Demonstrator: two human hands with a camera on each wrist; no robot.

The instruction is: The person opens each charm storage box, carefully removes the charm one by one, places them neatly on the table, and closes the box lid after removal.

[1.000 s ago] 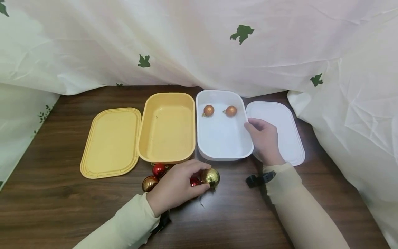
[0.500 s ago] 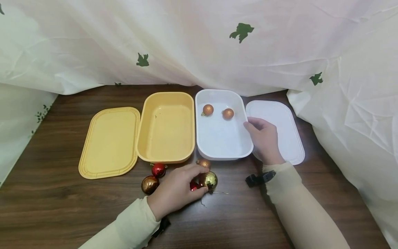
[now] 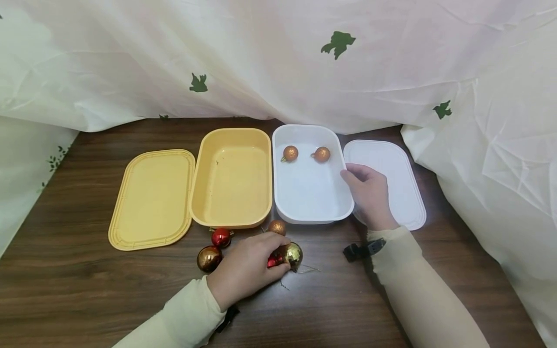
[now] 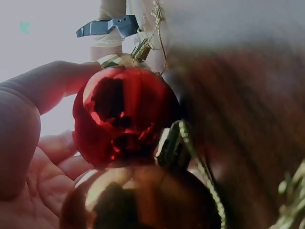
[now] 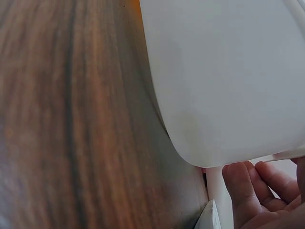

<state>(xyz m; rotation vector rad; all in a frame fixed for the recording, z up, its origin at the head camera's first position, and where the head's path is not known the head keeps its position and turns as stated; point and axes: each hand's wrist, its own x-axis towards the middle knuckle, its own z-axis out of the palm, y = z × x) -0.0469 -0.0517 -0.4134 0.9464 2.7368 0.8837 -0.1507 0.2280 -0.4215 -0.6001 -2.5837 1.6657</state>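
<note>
My left hand (image 3: 249, 265) curls over baubles on the table, thumb and a fingertip on either side of a gold mirror-tiled bauble (image 3: 293, 256). A shiny red bauble (image 4: 126, 117) lies in front of it under the palm, with a bronze one (image 4: 138, 200) nearest the left wrist camera. Just beyond the fingers sits an orange glitter bauble (image 3: 276, 227). Another red bauble (image 3: 221, 238) and a brown-gold one (image 3: 210, 259) lie left of the hand. My right hand (image 3: 369, 193) pinches the right rim of a white box (image 3: 311, 198), which holds two orange glitter baubles (image 3: 321, 154).
A yellow box (image 3: 235, 188) stands against the white box's left side. Its yellow lid (image 3: 152, 198) lies to the left, and a white lid (image 3: 402, 188) lies partly behind my right hand. White cloth (image 3: 261, 58) hangs behind and on both sides.
An orange glitter bauble has come into view beyond my left hand and rolled left. The gold bauble has shifted slightly nearer. Inside the white box, one bauble rolled and came back; my right hand stays put.
</note>
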